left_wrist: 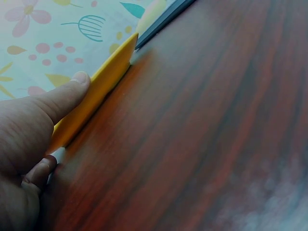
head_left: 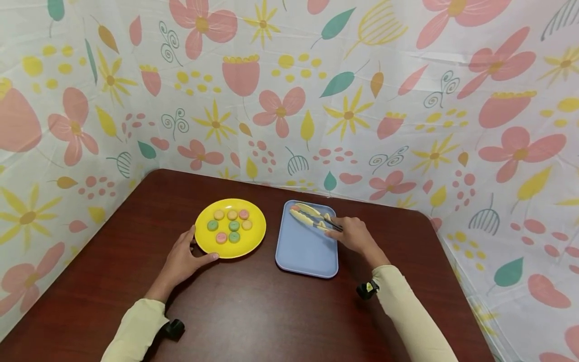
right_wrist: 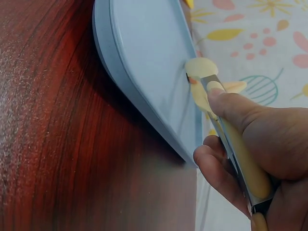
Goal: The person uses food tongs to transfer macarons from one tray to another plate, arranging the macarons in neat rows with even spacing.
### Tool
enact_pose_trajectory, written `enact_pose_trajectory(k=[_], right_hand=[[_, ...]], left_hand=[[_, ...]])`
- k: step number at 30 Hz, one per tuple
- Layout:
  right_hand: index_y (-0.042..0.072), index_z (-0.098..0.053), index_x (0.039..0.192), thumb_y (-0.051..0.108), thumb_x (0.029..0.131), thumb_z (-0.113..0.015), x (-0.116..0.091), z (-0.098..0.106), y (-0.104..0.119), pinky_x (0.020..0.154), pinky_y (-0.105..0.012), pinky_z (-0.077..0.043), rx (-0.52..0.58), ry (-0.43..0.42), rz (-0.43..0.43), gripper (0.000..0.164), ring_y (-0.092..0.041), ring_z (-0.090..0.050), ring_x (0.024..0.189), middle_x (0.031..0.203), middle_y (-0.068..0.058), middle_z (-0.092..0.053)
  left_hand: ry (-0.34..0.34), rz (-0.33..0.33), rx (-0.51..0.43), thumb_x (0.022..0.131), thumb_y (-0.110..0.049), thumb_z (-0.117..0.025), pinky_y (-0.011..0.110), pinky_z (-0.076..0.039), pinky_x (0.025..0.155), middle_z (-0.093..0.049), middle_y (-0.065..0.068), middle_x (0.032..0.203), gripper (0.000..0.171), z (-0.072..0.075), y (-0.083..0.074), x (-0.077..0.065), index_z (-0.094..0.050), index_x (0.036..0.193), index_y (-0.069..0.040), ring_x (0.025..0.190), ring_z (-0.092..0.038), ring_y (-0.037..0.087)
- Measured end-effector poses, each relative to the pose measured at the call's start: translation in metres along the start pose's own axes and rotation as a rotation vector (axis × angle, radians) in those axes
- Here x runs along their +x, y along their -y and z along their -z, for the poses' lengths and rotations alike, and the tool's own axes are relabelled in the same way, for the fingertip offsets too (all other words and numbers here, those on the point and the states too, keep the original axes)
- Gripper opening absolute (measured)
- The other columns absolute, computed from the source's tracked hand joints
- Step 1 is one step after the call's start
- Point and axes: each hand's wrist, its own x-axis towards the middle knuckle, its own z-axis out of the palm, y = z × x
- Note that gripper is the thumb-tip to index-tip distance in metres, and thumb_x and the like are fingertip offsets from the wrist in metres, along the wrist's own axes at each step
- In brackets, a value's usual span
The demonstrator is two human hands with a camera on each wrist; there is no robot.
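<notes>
At the left, a round yellow plate (head_left: pixel 253 240) lies on the table with several small macarons (head_left: pixel 233 226) in pink, green and pale yellow. My left hand (head_left: pixel 181 258) holds the plate by its near left rim, thumb along the front edge and fingers at the side. In the left wrist view the thumb presses against the yellow rim (left_wrist: pixel 108 72). My right hand (head_left: pixel 354 235) grips a pair of metal tongs (head_left: pixel 312 216) with pale yellow parts, above the upper part of a blue tray (head_left: pixel 305 254). Thumb and fingers close around the tongs' handle (right_wrist: pixel 243 163) in the right wrist view.
Both plate and tray rest on a dark brown wooden table (head_left: pixel 253 311), the tray to the right of the plate. A flower-patterned cloth (head_left: pixel 289 100) hangs behind the table and along its sides. A black wrist device (head_left: pixel 174 329) sits at each sleeve.
</notes>
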Motion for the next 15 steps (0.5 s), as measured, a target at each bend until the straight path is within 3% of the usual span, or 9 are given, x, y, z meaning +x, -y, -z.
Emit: enact_pose_trajectory(k=[10,15], right_hand=[[0.003,-0.058,0.143,0.039,0.094,-0.075,-0.008,0.007,-0.004,0.068,-0.035,-0.043,0.024,0.000,0.015,0.064,-0.022,-0.059,0.081,0.124,-0.022,-0.069],[0.004,-0.057,0.144,0.039,0.094,-0.075,-0.015,0.011,0.001,0.073,-0.038,-0.045,0.040,-0.020,0.009,0.064,-0.024,-0.061,0.090,0.132,-0.022,-0.066]], left_hand=[[-0.010,-0.004,0.016,0.081,-0.057,-0.082,0.049,-0.047,0.092,-0.036,0.028,0.151,0.123,-0.002,0.000,0.001,-0.012,0.162,0.003,0.116,-0.052,0.034],[-0.010,-0.004,0.014,0.081,-0.057,-0.082,0.047,-0.047,0.092,-0.035,0.027,0.152,0.123,-0.002,0.000,0.002,-0.012,0.162,0.003,0.114,-0.052,0.032]])
